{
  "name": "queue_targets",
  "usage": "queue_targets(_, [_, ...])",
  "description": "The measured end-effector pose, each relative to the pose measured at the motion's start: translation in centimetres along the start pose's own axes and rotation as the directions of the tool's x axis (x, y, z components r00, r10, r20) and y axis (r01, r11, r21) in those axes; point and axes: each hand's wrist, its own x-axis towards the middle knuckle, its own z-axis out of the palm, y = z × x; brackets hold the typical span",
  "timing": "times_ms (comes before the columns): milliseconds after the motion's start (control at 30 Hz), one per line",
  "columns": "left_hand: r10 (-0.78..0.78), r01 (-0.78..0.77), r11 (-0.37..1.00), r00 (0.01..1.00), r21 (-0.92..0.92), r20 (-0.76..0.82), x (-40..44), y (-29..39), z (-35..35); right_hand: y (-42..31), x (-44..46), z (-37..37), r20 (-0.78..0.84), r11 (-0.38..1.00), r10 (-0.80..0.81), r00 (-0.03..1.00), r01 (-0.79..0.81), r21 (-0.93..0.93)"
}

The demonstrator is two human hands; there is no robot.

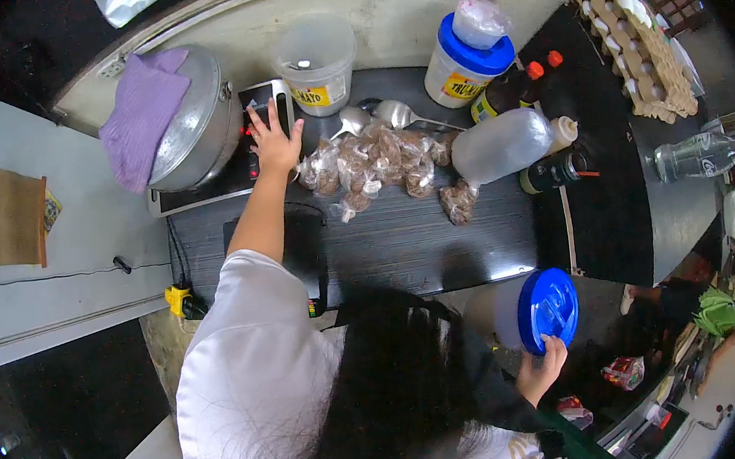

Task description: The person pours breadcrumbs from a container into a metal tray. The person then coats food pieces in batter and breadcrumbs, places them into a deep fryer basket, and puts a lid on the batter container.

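Note:
My left hand reaches to the back of the table, its fingers spread over the control panel of an induction cooker where red lights show. Left of that hand a big metal pot stands on the cooker, with a purple cloth draped over its lid. At the table's front edge, my right hand grips the rim of a blue-lidded plastic tub by its blue lid. The tub is tilted on its side, and part of it lies behind my hair.
Several small plastic bags of brown food lie mid-table beside two metal ladles. Behind them stand a clear mayo tub and another blue-lidded tub. Bottles and egg trays are at right. A person is farther off.

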Motion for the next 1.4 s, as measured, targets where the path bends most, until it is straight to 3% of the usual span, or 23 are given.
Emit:
queue_targets(300, [0.015, -0.032, 0.99, 0.993, 0.141, 0.119, -0.3, 0.6, -0.8, -0.3, 0.6, 0.0, 0.006, 1.0, -0.016, 1.0, 0.016, -0.025])
queue_targets(400, [0.019, -0.019, 1.0, 0.996, 0.0, 0.085, 0.1, 0.1, -0.8, -0.3, 0.5, 0.1, -0.002, 1.0, -0.01, 1.0, 0.01, -0.026])
queue_targets(433, [0.157, -0.168, 0.975, 0.984, -0.146, -0.086, 0.3, -0.6, -0.2, -0.1, 0.4, 0.0, 0.0, 1.0, -0.009, 1.0, 0.009, -0.029])
queue_targets(567, [0.025, -0.036, 0.997, 0.988, 0.069, 0.151, -0.1, -0.2, -0.9, 0.3, 0.1, 0.4, 0.005, 1.0, -0.004, 1.0, 0.004, -0.017])
queue_targets(767, [0.065, -0.097, 0.988, 0.968, 0.12, 0.243, -0.5, 0.0, -1.5, 0.2, -0.2, 0.6, 0.009, 1.0, 0.0, 1.0, 0.0, -0.001])
queue_targets(867, [0.082, -0.096, 0.99, 0.987, 0.099, 0.14, -0.4, -0.2, -1.5, 0.6, -0.6, 0.4, 0.001, 1.0, -0.006, 1.0, 0.006, -0.005])
queue_targets(1000, [0.039, -0.075, 0.986, 0.973, 0.151, 0.226, -0.7, 0.6, -2.2, 0.8, -0.5, 0.6, 0.013, 1.0, 0.01, 1.0, -0.01, -0.002])
queue_targets(1067, [0.065, -0.082, 0.991, 0.986, 0.108, 0.152, -0.5, 0.1, -1.9, 0.6, -0.4, 0.4, 0.011, 1.0, -0.014, 1.0, 0.014, -0.016])
queue_targets(1233, [0.081, -0.09, 0.994, 0.986, 0.062, 0.146, -0.6, 0.1, -2.3, 0.5, -0.3, 0.4, 0.013, 1.0, 0.0, 1.0, 0.0, -0.024])
queue_targets(1400, [0.12, -0.147, 0.973, 0.98, 0.179, 0.156, -1.1, 1.1, -2.4, -0.1, -0.2, 0.3, 0.025, 0.999, 0.031, 0.999, -0.03, -0.009])
